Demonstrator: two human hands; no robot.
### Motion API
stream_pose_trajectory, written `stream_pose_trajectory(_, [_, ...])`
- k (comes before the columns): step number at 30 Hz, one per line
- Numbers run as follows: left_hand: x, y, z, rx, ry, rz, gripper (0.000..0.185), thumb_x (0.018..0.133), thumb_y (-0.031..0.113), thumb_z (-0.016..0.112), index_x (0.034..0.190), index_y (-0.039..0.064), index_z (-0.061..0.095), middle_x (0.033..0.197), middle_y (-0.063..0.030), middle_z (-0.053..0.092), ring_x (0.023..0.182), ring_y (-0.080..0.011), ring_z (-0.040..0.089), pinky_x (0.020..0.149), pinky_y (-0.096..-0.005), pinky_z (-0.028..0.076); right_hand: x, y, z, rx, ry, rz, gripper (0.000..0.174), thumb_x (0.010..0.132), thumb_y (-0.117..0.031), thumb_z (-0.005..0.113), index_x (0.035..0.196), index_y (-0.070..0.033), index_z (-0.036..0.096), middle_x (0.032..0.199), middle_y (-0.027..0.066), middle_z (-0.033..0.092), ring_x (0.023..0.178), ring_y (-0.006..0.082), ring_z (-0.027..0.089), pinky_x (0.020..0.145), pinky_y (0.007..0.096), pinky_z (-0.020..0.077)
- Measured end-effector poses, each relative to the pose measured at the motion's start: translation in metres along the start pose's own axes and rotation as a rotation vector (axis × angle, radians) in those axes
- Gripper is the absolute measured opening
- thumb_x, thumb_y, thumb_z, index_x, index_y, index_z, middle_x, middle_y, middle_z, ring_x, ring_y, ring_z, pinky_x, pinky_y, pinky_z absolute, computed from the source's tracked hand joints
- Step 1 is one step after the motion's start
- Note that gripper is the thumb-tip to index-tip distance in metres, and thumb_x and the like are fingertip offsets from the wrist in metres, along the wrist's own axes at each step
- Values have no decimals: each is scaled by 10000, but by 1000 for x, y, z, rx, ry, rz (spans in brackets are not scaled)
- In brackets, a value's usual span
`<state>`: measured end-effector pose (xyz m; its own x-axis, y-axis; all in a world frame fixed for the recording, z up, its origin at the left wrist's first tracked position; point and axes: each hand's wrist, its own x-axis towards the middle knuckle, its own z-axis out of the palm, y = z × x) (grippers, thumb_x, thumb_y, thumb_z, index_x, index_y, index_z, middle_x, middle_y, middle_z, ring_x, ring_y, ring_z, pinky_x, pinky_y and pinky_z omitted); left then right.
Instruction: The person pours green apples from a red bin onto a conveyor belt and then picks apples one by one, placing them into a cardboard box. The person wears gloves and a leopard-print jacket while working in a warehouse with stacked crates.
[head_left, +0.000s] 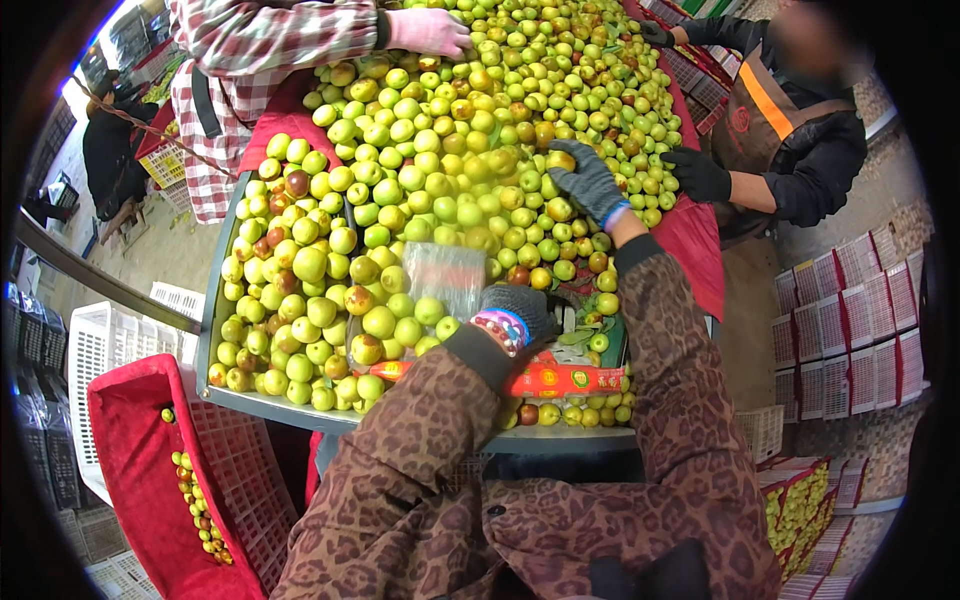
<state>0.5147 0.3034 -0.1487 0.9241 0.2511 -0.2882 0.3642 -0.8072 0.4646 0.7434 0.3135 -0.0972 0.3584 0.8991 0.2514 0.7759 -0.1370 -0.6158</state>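
A large heap of green and reddish-brown jujubes (405, 142) covers the sorting table. My right hand (585, 178), in a dark grey knit glove, reaches onto the heap, its fingers around a yellow-brown jujube (560, 160). In a similar glove, my left hand (519, 309) is low over the near part of the table, beside a clear plastic-wrapped pack (444, 276). Its fingers are mostly hidden, so its hold cannot be told. Below it lies a red printed plastic strip (574, 380), with leaves (585, 336) just above.
Across the table, a co-worker's pink-gloved hand (429, 32) rests on the fruit. At right, another co-worker's dark-gloved hand (697, 174) is at the heap's edge. A red-lined crate (142, 442) with some jujubes stands lower left; white crates (855, 315) are stacked at right.
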Motion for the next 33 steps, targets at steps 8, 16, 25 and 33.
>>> stream_pose_trajectory(8, [19,-7,13,-14,71,40,394,945,376,472,1143,112,689,1080,-191,684,1000,-354,675,875,-474,539,-80,-4,-9,1038,-98,-17,418,1021,-98,537,1429,-32,472,1160,39,631,939,119,609,821,293,534])
stream_pose_trajectory(16, [21,-7,-13,-2234,83,286,587,966,554,531,1322,87,521,1207,-186,584,1028,-344,624,914,-479,532,-96,-31,-15,556,-153,-39,495,1022,-226,557,1471,-50,444,1357,88,587,1225,184,556,1038,323,450])
stream_pose_trajectory(25, [12,-16,-21,-2283,129,732,494,966,393,594,1362,104,531,1339,-66,587,1277,-221,500,1148,-476,279,-44,36,21,-701,7,-121,560,961,-213,590,1479,-77,427,1506,184,428,1411,308,377,1178,398,292])
stream_pose_trajectory(33, [20,-9,-16,-2200,488,418,545,951,309,646,1377,19,468,1181,-135,657,1053,-216,644,863,-338,520,-66,51,7,10,9,-89,401,952,-188,601,1321,-32,592,1410,185,535,1284,354,504,1121,424,367])
